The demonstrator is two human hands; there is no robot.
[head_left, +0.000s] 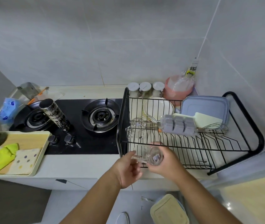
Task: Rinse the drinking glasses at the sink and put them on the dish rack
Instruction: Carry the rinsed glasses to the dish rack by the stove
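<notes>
Both hands hold one clear glass [151, 155] tipped sideways over the dish rack [193, 143], probably for placing; right hand [167, 160] wraps its base; left hand [128, 168] pinches the rim

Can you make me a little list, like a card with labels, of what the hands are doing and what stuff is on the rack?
left hand: fingers touch the glass's handle side
right hand: wrapped around the glass
drinking glass: clear, tipped on its side, held over the rack's front edge
dish rack: black wire, on the counter right of the stove
on the rack: white bowl, two whisks, grey ice tray, blue lids
gas stove: no flame visible
</notes>
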